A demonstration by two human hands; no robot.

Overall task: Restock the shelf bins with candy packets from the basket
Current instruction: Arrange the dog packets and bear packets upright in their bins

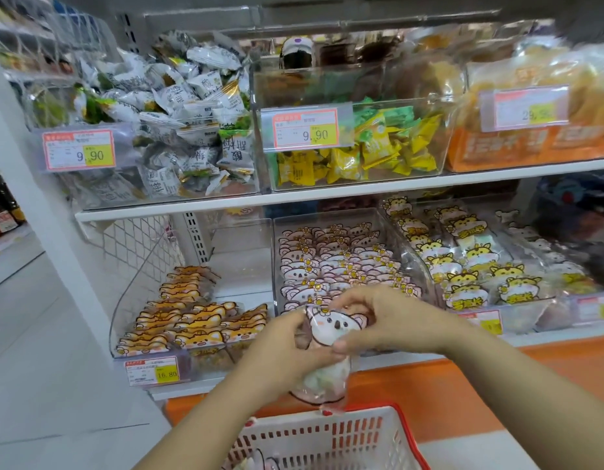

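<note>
Head view.
- Candy packet point(333, 329), pink animal-face print: upright, in front of the bin point(327, 218) of matching pink packets and above the basket point(327, 423).
- Left hand point(287, 347), right hand point(392, 317): both pinch the packet, one at each side.
- Price tags: "16.80" tag point(155, 371) lower left of that bin; left "9.90" tag point(79, 151) and middle "9.90" tag point(306, 130) above it; blurred tag point(527, 110) upper right, possibly "29".
</note>
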